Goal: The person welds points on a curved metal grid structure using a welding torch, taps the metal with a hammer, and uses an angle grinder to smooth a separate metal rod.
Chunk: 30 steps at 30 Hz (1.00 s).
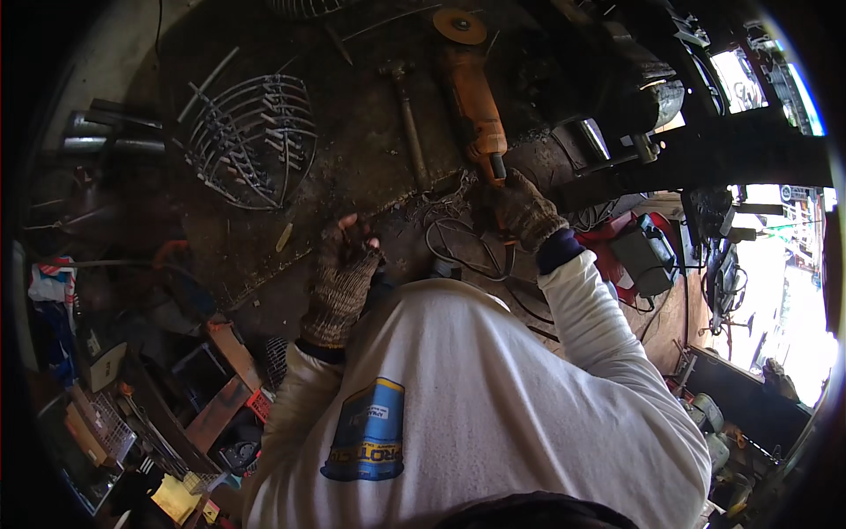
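My left hand (342, 286), in a brown knitted glove with bare fingertips, hovers near the workbench edge. Its fingers are loosely bent and apart, with nothing visible in them. In a matching glove, my right hand (526, 213) is closed at the tail end of an orange angle grinder (476, 106), where the cord (441, 245) runs. What its fingers grip is hidden. The grinder lies on the dark workbench (352, 123), its round tan disc (460, 26) pointing away from me. Left of it lies a hammer (409, 128). A curved metal-rod frame (251, 141) rests farther left.
A pale sliver-shaped piece (285, 236) lies near the bench's front edge. Metal tubes (115, 141) are at the left. A grey-and-red machine (643, 256) stands to the right, among cables. Boxes and scrap (220, 397) crowd the lower left.
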### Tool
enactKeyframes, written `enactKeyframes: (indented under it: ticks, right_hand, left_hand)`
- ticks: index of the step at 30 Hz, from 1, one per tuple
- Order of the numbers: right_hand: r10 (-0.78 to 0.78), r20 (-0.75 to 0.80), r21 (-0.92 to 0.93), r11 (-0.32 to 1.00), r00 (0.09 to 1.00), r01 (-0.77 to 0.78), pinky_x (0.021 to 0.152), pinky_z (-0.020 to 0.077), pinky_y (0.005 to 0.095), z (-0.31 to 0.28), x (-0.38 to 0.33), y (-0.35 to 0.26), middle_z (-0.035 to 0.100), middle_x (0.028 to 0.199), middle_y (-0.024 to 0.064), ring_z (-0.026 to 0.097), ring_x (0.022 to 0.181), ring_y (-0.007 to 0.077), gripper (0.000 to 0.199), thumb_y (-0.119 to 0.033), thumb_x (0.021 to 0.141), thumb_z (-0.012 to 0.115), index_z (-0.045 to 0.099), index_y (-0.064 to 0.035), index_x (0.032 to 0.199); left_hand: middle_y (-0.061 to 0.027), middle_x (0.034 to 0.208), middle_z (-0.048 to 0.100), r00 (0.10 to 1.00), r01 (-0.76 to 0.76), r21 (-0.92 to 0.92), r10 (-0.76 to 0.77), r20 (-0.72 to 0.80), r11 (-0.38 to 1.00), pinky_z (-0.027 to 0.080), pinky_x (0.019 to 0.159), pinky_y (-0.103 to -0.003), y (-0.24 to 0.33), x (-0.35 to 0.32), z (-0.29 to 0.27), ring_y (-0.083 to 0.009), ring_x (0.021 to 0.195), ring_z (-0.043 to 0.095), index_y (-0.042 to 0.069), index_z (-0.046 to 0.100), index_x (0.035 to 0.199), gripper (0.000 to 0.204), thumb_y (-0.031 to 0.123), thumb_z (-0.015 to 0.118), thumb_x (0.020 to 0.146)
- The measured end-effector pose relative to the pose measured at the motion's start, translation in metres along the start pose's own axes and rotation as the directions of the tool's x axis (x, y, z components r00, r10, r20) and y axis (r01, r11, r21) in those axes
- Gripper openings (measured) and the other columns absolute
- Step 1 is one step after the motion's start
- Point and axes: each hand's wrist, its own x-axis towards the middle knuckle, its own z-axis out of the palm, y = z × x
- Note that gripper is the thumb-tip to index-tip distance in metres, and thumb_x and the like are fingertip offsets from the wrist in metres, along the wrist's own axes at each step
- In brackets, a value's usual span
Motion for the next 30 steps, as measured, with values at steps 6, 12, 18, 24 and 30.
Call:
enactKeyframes:
  ticks: [6, 12, 18, 24, 30]
  right_hand:
    - [-0.151, -0.167, -0.335, 0.938, 0.974, 0.088, 0.044, 0.0439, 0.0297, 0.003, -0.003, 0.006, 0.061, 0.074, 0.0023, 0.056, 0.051, 0.0129, 0.035, -0.022, 0.087, 0.074, 0.056, -0.0082, 0.113]
    - [0.008, -0.144, -0.419, 0.905, 0.99, -0.068, 0.041, 0.0394, 0.0301, -0.001, -0.008, 0.0, 0.059, 0.072, 0.0036, 0.052, 0.046, 0.0119, 0.035, -0.028, 0.084, 0.077, 0.058, -0.0088, 0.107]
    - [-0.315, -0.166, -0.623, 0.768, 0.934, 0.148, 0.066, 0.0522, 0.0361, -0.001, -0.023, -0.003, 0.067, 0.085, 0.0093, 0.066, 0.073, 0.0204, 0.05, -0.032, 0.08, 0.081, 0.058, -0.0048, 0.115]
    - [-0.557, -0.322, -0.795, 0.599, 0.766, 0.101, 0.078, 0.0547, 0.041, 0.015, -0.058, -0.031, 0.068, 0.104, 0.0188, 0.067, 0.097, 0.0361, 0.071, -0.038, 0.083, 0.075, 0.043, -0.0047, 0.137]
    - [-0.783, -0.068, -0.812, 0.404, 0.619, 0.422, 0.085, 0.0531, 0.0411, 0.083, -0.031, -0.047, 0.068, 0.107, 0.02, 0.066, 0.099, 0.0369, 0.049, -0.026, 0.088, 0.069, 0.052, -0.0015, 0.127]
  left_hand:
    - [-0.0062, 0.114, 0.059, 0.992, -0.119, 0.149, 0.124, -0.025, 0.982, 0.053, 0.082, -0.027, -0.014, -0.006, -0.018, -0.0122, 0.101, 0.056, 0.003, 0.048, 0.133, 0.046, 0.0, 0.066, 0.091]
    - [-0.0082, 0.116, 0.059, 0.984, -0.135, 0.073, 0.142, -0.104, 0.988, 0.052, 0.087, -0.029, 0.007, -0.02, -0.017, -0.0144, 0.106, 0.057, 0.003, 0.049, 0.133, 0.046, 0.004, 0.069, 0.091]
    - [-0.0092, 0.127, 0.052, 0.983, -0.12, 0.166, 0.141, -0.12, 0.979, 0.051, 0.093, -0.03, -0.002, -0.028, -0.036, -0.0169, 0.116, 0.055, 0.005, 0.048, 0.134, 0.047, 0.006, 0.068, 0.092]
    - [-0.0089, 0.121, 0.058, 0.948, -0.222, 0.201, 0.26, -0.184, 0.954, 0.053, 0.089, -0.032, 0.012, -0.046, -0.064, -0.0165, 0.111, 0.057, 0.003, 0.051, 0.13, 0.042, 0.007, 0.068, 0.092]
    - [-0.0094, 0.117, 0.06, 0.737, -0.473, 0.351, 0.581, -0.344, 0.808, 0.05, 0.089, -0.031, 0.044, -0.035, -0.131, -0.0158, 0.104, 0.057, 0.001, 0.056, 0.125, 0.035, 0.007, 0.067, 0.092]
